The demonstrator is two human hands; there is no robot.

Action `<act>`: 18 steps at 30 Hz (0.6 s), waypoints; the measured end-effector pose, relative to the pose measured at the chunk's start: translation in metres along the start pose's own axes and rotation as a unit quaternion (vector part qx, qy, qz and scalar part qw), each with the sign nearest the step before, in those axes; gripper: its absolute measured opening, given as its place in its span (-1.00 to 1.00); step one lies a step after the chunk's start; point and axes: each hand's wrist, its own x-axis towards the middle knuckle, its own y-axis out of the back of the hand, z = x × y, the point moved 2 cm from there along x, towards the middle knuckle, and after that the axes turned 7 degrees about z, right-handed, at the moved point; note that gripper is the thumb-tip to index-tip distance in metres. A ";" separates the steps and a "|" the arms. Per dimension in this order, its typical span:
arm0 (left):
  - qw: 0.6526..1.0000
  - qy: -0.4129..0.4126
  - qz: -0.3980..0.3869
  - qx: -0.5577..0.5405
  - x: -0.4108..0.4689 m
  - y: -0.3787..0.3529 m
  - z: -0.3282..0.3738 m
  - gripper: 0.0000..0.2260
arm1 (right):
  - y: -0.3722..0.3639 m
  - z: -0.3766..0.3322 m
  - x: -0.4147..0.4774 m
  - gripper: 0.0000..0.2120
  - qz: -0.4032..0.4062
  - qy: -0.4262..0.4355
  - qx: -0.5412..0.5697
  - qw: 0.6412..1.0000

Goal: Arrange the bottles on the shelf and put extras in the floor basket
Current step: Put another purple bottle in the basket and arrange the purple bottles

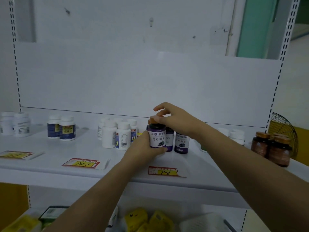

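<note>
Both forearms reach forward and converge. We record the left hand (145, 149) curled round a bottle (157, 137) from below; right hand (176, 120) arched over its top, fingers (165, 121) pinching.

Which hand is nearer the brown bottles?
Right: the right hand holds the purple bottle by its cap, left of the brown bottles; the left hand grips its body, farther left.

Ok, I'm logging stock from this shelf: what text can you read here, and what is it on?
"蓝莓叶黄素酯", "压片糖果": label of the purple bottle the left hand grips.
"147": middle price tag on the shelf.
"78": right price tag.
Too blurred to read: leftmost price tag, white bottles, blue-labelled bottles, brown jars.
</note>
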 end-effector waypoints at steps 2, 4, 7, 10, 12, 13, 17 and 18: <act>0.999 -0.004 0.044 0.018 0.001 0.002 0.002 -0.58 | -0.008 0.002 0.003 -0.59 0.032 0.005 -0.024 0.999; 0.996 -0.006 0.072 0.048 0.002 0.004 0.006 -0.57 | -0.013 0.002 0.006 -0.58 0.069 0.008 -0.037 0.997; 0.996 0.003 0.075 0.039 0.003 0.006 0.008 -0.54 | -0.011 0.000 0.010 -0.68 0.101 -0.004 0.011 0.995; 0.996 0.035 0.002 -0.080 0.001 0.012 0.009 -0.47 | -0.003 -0.002 0.011 -0.74 0.096 0.005 0.027 0.995; 0.987 0.043 -0.042 -0.150 -0.002 0.015 0.011 -0.42 | -0.001 -0.004 0.008 -0.74 0.075 0.003 0.063 0.995; 0.984 0.039 -0.048 -0.164 -0.002 0.015 0.011 -0.43 | 0.000 -0.005 0.007 -0.74 0.063 0.001 0.083 0.995; 0.990 0.033 -0.004 -0.137 -0.002 0.010 0.011 -0.48 | -0.002 -0.006 0.005 -0.65 0.024 -0.007 0.118 0.993; 0.991 0.033 0.016 -0.129 -0.002 0.009 0.011 -0.48 | -0.002 -0.007 0.004 -0.62 0.023 -0.008 0.108 0.994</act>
